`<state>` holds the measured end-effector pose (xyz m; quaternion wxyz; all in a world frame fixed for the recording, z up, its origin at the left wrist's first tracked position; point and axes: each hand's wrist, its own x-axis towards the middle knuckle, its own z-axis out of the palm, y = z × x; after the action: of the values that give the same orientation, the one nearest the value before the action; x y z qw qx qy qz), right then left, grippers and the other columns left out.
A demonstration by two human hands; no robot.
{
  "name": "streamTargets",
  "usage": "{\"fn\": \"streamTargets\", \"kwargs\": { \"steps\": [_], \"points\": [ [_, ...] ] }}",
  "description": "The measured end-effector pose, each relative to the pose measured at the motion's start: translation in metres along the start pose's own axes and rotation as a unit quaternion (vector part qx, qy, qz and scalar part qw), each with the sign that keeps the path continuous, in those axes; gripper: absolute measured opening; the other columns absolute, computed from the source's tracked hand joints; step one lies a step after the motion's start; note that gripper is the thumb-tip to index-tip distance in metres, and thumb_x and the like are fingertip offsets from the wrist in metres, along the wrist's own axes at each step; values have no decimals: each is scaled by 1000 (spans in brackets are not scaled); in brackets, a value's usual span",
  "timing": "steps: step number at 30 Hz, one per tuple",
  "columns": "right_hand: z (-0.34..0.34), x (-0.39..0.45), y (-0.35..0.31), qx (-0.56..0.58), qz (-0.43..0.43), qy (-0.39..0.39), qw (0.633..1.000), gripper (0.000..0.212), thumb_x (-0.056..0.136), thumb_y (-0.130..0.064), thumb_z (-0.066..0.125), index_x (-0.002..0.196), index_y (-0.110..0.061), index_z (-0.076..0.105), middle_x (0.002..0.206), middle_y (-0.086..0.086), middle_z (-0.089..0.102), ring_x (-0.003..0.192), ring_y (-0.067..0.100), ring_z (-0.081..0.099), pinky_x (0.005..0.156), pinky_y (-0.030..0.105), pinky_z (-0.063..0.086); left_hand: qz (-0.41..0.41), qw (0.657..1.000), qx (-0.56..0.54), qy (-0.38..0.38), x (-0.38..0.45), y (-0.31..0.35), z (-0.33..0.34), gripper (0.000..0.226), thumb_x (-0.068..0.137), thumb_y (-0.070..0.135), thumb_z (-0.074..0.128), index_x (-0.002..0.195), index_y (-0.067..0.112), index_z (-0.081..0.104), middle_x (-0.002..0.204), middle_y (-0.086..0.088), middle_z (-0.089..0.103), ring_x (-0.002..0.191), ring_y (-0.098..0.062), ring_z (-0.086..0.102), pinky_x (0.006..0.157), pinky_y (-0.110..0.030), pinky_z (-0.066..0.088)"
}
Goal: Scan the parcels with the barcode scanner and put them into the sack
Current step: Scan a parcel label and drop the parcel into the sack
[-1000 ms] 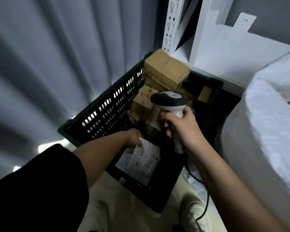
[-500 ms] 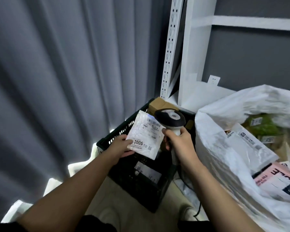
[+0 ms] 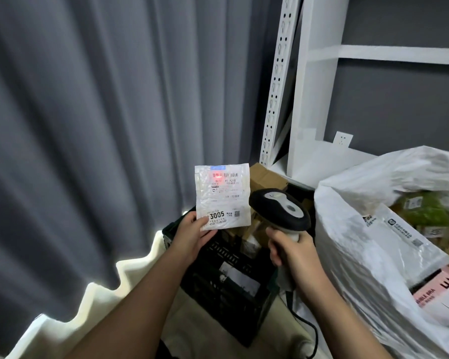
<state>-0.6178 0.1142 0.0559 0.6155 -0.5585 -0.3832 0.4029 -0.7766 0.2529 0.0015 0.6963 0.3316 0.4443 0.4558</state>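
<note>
Parcel (image 3: 223, 197): flat white plastic pouch, held upright above the black crate (image 3: 233, 286), label facing the camera. Head view only.

Left hand (image 3: 189, 235): grip pinches the pouch at its lower left corner, thumb on the front face, fingers behind.

Label text, legible parts: barcode across the top with a red light spot on its left part; below it "501" and "A218"; large "3005" near the bottom left; small square code at bottom right. Remaining print too small to read.

Right hand (image 3: 293, 252): grip wrapped round the handle of the barcode scanner (image 3: 280, 211). Scanner head black with a grey top panel, just right of the pouch, apart from it. Black cable (image 3: 307, 325) hangs from the handle.

Crate: holds brown cardboard boxes (image 3: 263, 176); white label on its near wall, unreadable.

White sack (image 3: 368, 244), right of the crate, mouth open. Inside: a white mailer with printed logo, a green packet, a pink box with partial dark lettering.

Background: grey curtain (image 3: 101, 125), white shelf frame (image 3: 309, 86), wall socket (image 3: 343, 139).
</note>
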Motion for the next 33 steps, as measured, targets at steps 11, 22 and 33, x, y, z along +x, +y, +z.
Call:
{"fn": "streamTargets", "kwargs": {
  "steps": [11, 22, 33],
  "points": [
    [14, -4, -2, 7, 7, 1, 1000, 34, 89, -3, 61, 59, -8, 46, 47, 5, 44, 39, 15, 36, 48, 28, 33, 3, 999, -35, 20, 12, -5, 1, 12, 98, 1, 46, 100, 9, 54, 103, -10, 66, 94, -23, 65, 79, -32, 51],
    [20, -14, -3, 3, 11, 1, 1000, 24, 89, -3, 60, 70, -4, 46, 47, 5, 43, 37, 12, 36, 42, 20, 33, 9, 999, -32, 23, 11, -9, 3, 13, 97, 0, 46, 107, 6, 52, 102, -11, 66, 93, -23, 65, 83, -34, 51],
    [22, -14, -3, 9, 15, 14, 1000, 23, 87, -2, 60, 68, -5, 46, 50, 6, 43, 40, 13, 36, 43, 22, 33, 2, 999, -31, 26, 9, -9, 4, 13, 97, 1, 46, 107, 7, 51, 102, -11, 66, 93, -23, 65, 85, -35, 50]
  ]
}}
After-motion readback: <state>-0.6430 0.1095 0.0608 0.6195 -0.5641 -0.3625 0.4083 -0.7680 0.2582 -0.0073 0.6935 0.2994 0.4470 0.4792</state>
